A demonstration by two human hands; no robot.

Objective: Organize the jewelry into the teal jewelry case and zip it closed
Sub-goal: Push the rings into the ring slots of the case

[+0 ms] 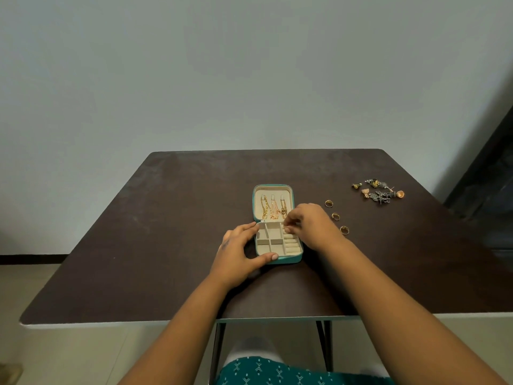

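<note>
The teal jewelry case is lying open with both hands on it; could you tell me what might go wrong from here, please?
1. The right hand pinches something tiny over the ring rolls; it could slip into a wrong compartment.
2. The left hand only steadies the teal jewelry case at its edge, so a push may slide it.
3. Three rings and the earrings lie loose near the right forearm, which could sweep them off the table.
</note>
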